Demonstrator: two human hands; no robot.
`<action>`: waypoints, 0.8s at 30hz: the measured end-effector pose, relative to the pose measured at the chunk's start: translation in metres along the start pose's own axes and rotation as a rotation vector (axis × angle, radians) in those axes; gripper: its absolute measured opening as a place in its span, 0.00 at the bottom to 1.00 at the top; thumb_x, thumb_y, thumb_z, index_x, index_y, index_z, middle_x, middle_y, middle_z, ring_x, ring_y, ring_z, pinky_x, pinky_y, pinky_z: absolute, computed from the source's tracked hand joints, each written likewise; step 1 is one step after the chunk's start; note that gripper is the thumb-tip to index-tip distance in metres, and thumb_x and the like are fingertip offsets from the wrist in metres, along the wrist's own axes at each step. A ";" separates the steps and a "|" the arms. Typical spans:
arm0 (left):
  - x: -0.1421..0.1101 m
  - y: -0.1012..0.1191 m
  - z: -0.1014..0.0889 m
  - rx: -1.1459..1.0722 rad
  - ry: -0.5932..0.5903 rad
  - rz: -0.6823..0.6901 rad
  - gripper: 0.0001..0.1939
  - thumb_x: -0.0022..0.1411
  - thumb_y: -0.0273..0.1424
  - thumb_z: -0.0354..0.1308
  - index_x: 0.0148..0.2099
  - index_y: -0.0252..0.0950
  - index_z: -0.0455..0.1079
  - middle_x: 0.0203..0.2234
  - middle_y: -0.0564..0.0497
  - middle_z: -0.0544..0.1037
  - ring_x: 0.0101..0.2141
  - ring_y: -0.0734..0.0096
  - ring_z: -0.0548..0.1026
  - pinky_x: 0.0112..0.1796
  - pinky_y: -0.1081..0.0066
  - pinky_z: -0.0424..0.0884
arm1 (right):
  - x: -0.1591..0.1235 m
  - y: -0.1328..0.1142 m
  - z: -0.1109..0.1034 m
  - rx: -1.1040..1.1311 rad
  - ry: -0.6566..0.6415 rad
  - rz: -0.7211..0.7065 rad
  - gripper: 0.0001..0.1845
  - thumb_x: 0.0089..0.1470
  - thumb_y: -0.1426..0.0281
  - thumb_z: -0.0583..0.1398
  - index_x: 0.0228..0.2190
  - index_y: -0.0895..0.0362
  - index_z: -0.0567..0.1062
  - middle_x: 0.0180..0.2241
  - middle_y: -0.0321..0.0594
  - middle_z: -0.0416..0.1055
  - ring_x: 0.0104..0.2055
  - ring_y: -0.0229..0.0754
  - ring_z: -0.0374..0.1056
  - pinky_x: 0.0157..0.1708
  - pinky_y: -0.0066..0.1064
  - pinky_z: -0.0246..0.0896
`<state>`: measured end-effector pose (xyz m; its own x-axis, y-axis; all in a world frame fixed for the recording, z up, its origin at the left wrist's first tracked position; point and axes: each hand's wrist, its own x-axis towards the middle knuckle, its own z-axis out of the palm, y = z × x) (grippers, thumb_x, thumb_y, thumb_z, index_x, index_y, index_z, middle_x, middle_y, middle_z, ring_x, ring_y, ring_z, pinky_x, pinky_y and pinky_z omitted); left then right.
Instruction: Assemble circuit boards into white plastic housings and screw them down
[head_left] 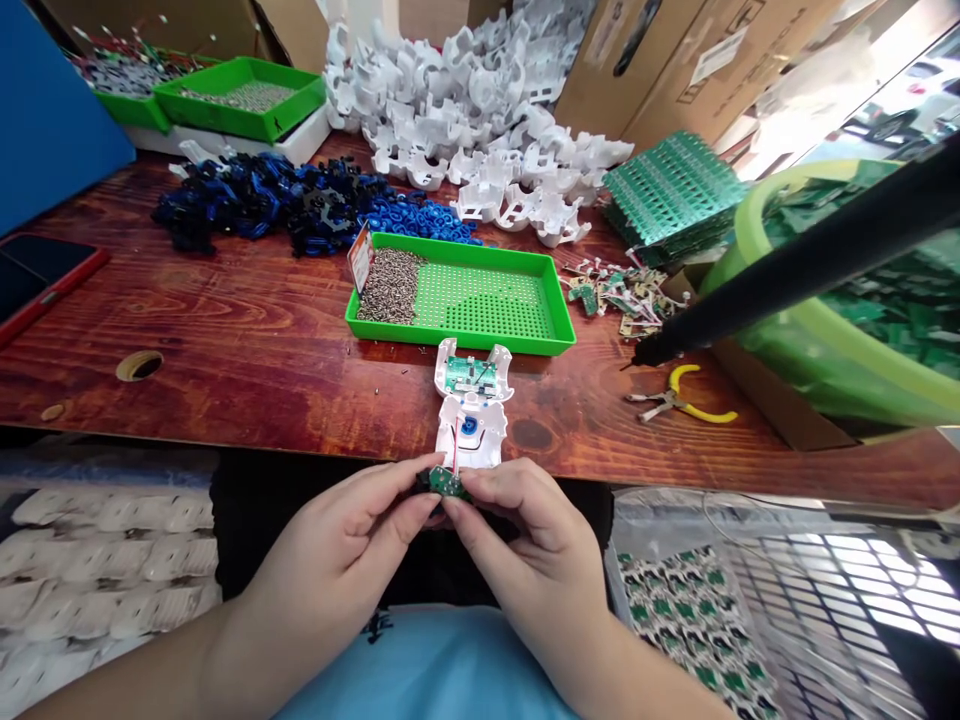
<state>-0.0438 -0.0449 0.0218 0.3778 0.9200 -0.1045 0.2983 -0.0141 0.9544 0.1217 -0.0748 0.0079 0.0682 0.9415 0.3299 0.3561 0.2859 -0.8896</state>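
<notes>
Red-edged phone [52,268], cardboard box [667,85].

**Green and White over Red-Brown**

The small board [448,482] is green; the nearer shell [491,432] is white with a blue disc [470,427]. The middle tray [401,333] is green, its floor dot-patterned. The table [225,370] is reddish brown, streaked darker; the pliers' handles [709,412] are yellow.

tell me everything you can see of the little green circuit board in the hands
The green circuit board is small and flat, with pale specks on the face turned toward the camera. The left hand and right hand pinch it between thumbs and fingers, partly hiding its ends. A black part shows at its left. Thin red and white wires run up from it over the white shell. Any markings are too small to read.
</notes>
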 end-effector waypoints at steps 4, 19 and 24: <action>0.005 0.003 0.003 -0.279 -0.077 -0.106 0.12 0.65 0.35 0.53 0.49 0.47 0.73 0.41 0.57 0.80 0.39 0.74 0.78 0.43 0.77 0.74 | -0.001 -0.001 0.002 0.010 0.001 -0.002 0.10 0.52 0.78 0.61 0.35 0.54 0.71 0.32 0.36 0.70 0.34 0.33 0.69 0.33 0.25 0.67; 0.004 -0.003 0.004 -0.637 -0.036 -0.269 0.06 0.63 0.32 0.58 0.42 0.45 0.74 0.37 0.59 0.80 0.37 0.80 0.76 0.42 0.84 0.71 | -0.007 -0.007 0.008 -0.342 0.060 -0.245 0.21 0.49 0.76 0.64 0.46 0.58 0.67 0.40 0.43 0.70 0.42 0.40 0.68 0.41 0.32 0.69; 0.005 0.003 0.004 -0.565 -0.072 -0.220 0.05 0.63 0.33 0.58 0.42 0.46 0.73 0.36 0.60 0.80 0.37 0.81 0.75 0.41 0.86 0.70 | -0.002 -0.007 -0.005 -0.353 -0.031 -0.288 0.22 0.48 0.78 0.63 0.46 0.59 0.67 0.40 0.43 0.70 0.43 0.38 0.67 0.43 0.30 0.67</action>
<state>-0.0374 -0.0423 0.0229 0.4245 0.8484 -0.3163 -0.1277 0.4019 0.9067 0.1242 -0.0795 0.0154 -0.1066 0.8390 0.5335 0.6526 0.4639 -0.5990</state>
